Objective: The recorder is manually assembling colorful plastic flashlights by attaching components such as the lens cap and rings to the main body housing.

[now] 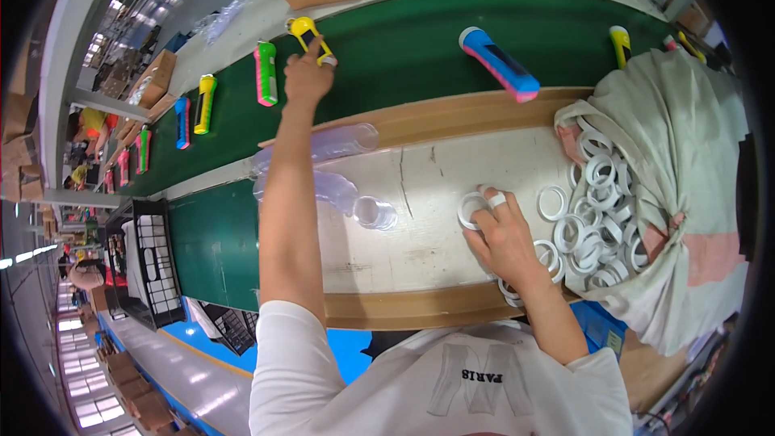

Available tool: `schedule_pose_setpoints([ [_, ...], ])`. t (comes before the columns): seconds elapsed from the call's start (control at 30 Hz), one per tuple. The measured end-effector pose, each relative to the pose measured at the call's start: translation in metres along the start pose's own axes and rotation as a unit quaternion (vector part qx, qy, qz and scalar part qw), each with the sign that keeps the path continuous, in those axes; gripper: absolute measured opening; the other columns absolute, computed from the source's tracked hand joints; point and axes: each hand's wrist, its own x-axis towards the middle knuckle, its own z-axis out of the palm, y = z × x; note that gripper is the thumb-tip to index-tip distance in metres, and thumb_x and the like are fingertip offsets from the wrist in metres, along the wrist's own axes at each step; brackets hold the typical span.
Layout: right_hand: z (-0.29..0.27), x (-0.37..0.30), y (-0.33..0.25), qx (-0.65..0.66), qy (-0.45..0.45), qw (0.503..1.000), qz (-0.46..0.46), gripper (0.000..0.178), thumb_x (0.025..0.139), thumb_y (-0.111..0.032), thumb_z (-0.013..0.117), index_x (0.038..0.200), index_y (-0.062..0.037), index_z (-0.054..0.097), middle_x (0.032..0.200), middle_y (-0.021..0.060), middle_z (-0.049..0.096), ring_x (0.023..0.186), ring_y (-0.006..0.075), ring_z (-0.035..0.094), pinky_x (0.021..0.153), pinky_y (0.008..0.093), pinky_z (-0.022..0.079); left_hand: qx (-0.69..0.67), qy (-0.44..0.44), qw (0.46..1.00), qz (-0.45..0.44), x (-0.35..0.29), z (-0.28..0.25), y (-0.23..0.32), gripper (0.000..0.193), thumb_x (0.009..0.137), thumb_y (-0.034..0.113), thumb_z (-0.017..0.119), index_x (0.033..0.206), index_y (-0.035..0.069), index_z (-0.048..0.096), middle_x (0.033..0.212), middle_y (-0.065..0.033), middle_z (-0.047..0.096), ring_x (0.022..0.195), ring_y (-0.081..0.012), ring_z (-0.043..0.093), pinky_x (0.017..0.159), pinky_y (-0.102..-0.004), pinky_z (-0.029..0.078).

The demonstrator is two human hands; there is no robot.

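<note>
My left hand (pixel 308 79) reaches across to the green conveyor belt (pixel 387 52) and closes on the lower end of a yellow flashlight (pixel 303 25) with a dark panel. Part of its grip is hidden behind the fingers. On the pale work board (pixel 428 254), my right hand (pixel 507 234) pinches a white ring (pixel 463 211) between thumb and fingers. A white band wraps one finger of that hand. Just right of it lie a loose white ring (pixel 541 203) and a pile of similar rings (pixel 593 234) spilling from a cloth sack (pixel 674 137).
A blue and pink flashlight (pixel 499 64) lies on the belt, with a green and pink flashlight (pixel 266 73) and several others farther left. Clear plastic sleeves (pixel 343 140) sit under my left forearm. Cardboard edging (pixel 452 117) borders the board. A black crate (pixel 153 262) stands left.
</note>
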Motion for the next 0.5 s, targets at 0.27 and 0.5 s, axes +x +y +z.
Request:
schedule_pose_setpoints([
  [0.27,0.0,0.009,0.008,0.037,0.022,0.999,0.014,0.038,0.072,-0.007,0.071,0.106,-0.0021,0.055,0.117,0.0244,0.051,0.106,0.0418,0.047,0.091,0.0441,0.043,0.047,-0.047,0.995,0.073,0.031,0.026,-0.021,0.046,0.085,0.041,0.063,0.127,0.024,0.057,0.111,-0.0206,0.063,0.102,-0.0349,0.062,0.087,-0.0429,0.05],
  [0.5,-0.003,0.003,0.01,0.004,0.038,0.999,0.038,0.038,0.072,-0.009,0.073,0.105,-0.0006,0.055,0.114,0.0238,0.053,0.105,0.0396,0.049,0.09,0.0428,0.044,-0.198,-0.121,0.94,0.249,-0.074,-0.016,0.067,0.029,0.083,0.017,0.065,0.111,0.014,0.068,0.099,-0.0213,0.066,0.093,-0.0341,0.064,0.081,-0.0394,0.05],
])
